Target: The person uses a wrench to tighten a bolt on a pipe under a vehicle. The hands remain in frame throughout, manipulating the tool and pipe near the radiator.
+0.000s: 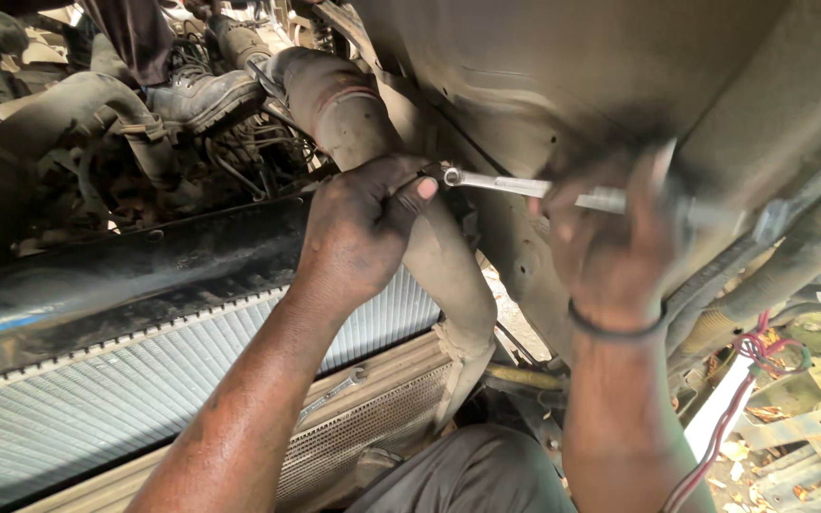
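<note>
My right hand point(610, 252) was closed around the spanner point(544, 188) handle. My left hand point(358, 233) pinched its left end, beside the metal pipe point(448, 266).

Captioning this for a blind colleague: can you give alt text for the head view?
Under a vehicle, the left hand steadies the ring end of a spanner while the blurred right hand grips its shaft. A radiator lies below, and another person's boot stands upper left.

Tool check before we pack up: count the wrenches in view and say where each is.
2. One long silver metal wrench held between the left hand and right hand; a second small silver wrench lies on the ribbed grey radiator. Others may be hidden.
</note>
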